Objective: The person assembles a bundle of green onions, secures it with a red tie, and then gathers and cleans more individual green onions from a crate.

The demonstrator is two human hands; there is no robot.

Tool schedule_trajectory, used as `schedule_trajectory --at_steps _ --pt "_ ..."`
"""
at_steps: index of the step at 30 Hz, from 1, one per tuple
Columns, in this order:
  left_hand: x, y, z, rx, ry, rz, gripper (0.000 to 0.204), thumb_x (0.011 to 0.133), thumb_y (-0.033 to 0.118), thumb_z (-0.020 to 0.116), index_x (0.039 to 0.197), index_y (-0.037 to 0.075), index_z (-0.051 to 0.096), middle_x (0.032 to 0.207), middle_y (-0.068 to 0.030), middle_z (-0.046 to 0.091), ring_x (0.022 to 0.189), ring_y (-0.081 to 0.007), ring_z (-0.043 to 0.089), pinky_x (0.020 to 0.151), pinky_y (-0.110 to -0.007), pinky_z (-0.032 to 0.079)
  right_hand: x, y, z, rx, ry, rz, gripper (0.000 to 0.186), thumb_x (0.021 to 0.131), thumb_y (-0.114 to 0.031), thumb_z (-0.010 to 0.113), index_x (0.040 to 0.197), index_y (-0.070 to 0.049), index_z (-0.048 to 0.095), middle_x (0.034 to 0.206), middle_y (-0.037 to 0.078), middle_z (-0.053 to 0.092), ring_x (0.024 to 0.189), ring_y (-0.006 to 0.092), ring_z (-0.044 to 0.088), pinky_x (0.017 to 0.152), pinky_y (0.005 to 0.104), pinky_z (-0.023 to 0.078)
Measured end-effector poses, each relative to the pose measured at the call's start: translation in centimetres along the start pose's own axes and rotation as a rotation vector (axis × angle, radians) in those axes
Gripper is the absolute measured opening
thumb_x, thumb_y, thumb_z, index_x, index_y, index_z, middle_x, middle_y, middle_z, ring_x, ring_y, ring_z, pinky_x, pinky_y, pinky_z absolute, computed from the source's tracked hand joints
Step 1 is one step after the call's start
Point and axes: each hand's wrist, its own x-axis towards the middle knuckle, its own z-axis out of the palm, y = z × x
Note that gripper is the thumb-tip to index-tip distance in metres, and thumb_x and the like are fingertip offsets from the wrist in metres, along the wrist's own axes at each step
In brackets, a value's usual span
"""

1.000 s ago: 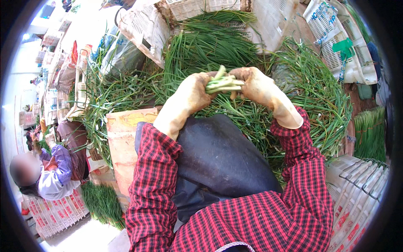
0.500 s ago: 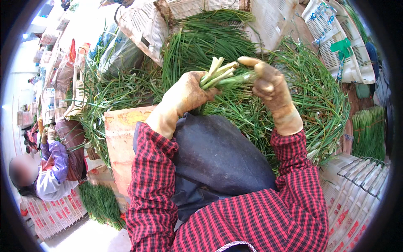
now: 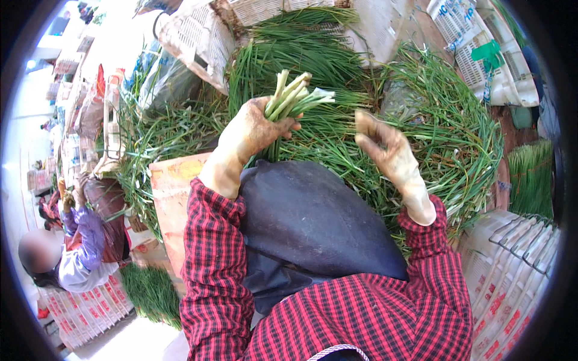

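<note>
My left hand, in a soiled cream glove, is closed round a bunch of green stalks with pale cut ends pointing up. To its right, my right hand, gloved alike, hangs over the loose green leaves with fingers bent and apart, holding nothing. A dark rubbery apron covers my lap below both hands. A denser pile of long green leaves lies beyond the bunch.
White perforated crates ring the piles. An orange board stands left of my lap. A co-worker in purple sleeves is at the left, near a standing green bundle. Stacked crates sit at lower right; another bundle is at right.
My right hand has left the bunch and moved down and to the right. My left hand has risen slightly leftward with the stalks, now tilted more upright.
</note>
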Motion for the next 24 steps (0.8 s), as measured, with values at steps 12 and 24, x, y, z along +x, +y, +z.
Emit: schedule_trajectory --at_steps 12,24 --pt "0.1 1.3 1.3 0.484 -0.100 -0.127 0.026 0.084 0.008 0.069 0.110 0.004 0.067 0.086 -0.0029 0.070 0.074 -0.0095 0.064 0.069 -0.026 0.052 8.1 -1.1 -4.5 0.239 0.291 -0.165 0.021 0.094 -0.006 0.052 0.103 -0.009 0.070 0.087 0.006 0.073 0.076 0.0163 0.070 0.067 0.0276 0.058" --pt "-0.4 -0.7 -0.4 0.483 0.443 0.033 0.034 0.082 0.024 0.072 0.107 0.002 0.066 0.089 -0.0160 0.071 0.081 -0.0252 0.069 0.074 -0.036 0.053 -5.1 11.5 4.2 -0.749 -0.558 0.531 0.034 0.087 -0.044 0.060 0.094 -0.014 0.073 0.091 0.012 0.071 0.090 0.0300 0.068 0.079 0.0428 0.054"
